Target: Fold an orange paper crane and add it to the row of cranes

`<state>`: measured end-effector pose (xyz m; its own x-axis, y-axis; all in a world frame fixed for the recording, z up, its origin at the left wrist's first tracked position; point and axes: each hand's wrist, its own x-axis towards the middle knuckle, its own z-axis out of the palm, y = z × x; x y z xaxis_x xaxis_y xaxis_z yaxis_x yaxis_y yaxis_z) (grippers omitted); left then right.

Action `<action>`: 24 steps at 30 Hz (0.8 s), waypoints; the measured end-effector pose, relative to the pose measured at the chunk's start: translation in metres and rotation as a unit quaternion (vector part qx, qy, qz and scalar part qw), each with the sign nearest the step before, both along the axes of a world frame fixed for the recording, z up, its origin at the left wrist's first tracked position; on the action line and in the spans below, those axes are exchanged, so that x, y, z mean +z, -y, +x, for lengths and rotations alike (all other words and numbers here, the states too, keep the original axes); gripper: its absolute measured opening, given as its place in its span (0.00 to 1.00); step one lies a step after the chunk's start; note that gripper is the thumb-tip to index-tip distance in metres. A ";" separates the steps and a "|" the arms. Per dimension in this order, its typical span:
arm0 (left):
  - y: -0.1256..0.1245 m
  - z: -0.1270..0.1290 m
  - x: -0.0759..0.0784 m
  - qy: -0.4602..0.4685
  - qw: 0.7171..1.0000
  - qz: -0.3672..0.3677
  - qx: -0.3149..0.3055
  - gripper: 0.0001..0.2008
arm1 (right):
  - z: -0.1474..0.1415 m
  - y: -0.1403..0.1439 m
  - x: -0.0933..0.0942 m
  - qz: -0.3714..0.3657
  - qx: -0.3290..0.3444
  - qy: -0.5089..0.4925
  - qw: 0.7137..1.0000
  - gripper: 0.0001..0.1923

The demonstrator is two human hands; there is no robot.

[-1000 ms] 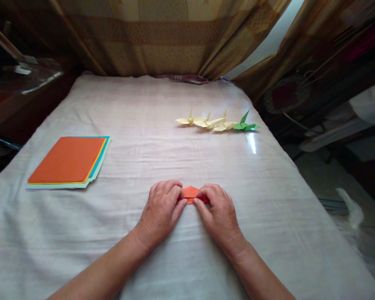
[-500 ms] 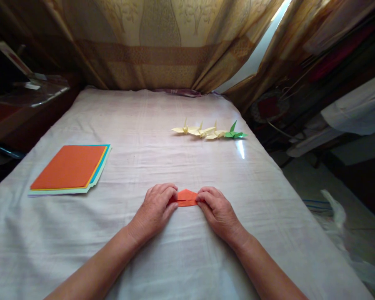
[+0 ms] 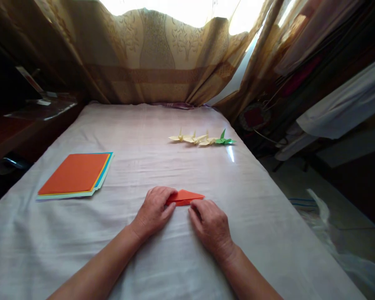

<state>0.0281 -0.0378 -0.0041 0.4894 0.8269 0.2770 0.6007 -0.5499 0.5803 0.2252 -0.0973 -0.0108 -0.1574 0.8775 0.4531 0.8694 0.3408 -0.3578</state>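
A small folded orange paper (image 3: 185, 196) lies flat on the white cloth-covered table (image 3: 150, 137). My left hand (image 3: 154, 210) presses its fingertips on the paper's left end. My right hand (image 3: 210, 225) rests on the cloth just below the paper's right part, fingers curled, touching or nearly touching its lower edge. The paper's pointed right tip shows free beyond my right hand.
A stack of coloured paper sheets (image 3: 76, 175), orange on top, lies at the left. A row of folded paper cranes, yellow ones (image 3: 192, 138) and a green one (image 3: 224, 140), sits at the far right. Curtains (image 3: 150, 62) hang behind; the table's right edge drops to the floor.
My right hand has slid off the paper's right end, down and toward me, uncovering the tip. The camera has tilted up, showing more curtain.
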 end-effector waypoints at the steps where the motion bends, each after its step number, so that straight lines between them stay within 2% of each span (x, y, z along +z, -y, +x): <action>1: 0.000 0.000 0.000 0.004 1.000 0.004 -0.001 0.10 | -0.002 -0.002 0.000 -0.005 -0.002 -0.001 1.000 0.06; 5: 0.000 -0.001 0.005 0.015 1.000 0.003 -0.008 0.08 | -0.007 -0.015 0.003 -0.023 -0.011 -0.011 1.000 0.06; 9: 0.002 -0.003 0.011 0.019 1.000 -0.006 -0.022 0.10 | -0.013 -0.023 0.007 -0.037 0.002 -0.020 0.999 0.06; 15: 0.006 -0.004 0.015 0.013 0.998 -0.009 -0.059 0.12 | -0.018 -0.016 0.005 -0.048 0.012 -0.015 0.999 0.19; 18: 0.007 -0.006 0.013 0.023 0.999 -0.015 -0.043 0.11 | -0.018 -0.010 0.005 -0.055 0.023 0.009 0.998 0.24; 22: 0.002 -0.014 0.008 0.036 0.999 0.032 0.005 0.10 | -0.011 -0.011 0.008 -0.060 0.064 0.042 0.995 0.21; 24: -0.001 -0.018 0.005 0.018 0.997 0.076 -0.013 0.17 | -0.002 -0.016 0.010 -0.047 0.107 0.061 0.991 0.22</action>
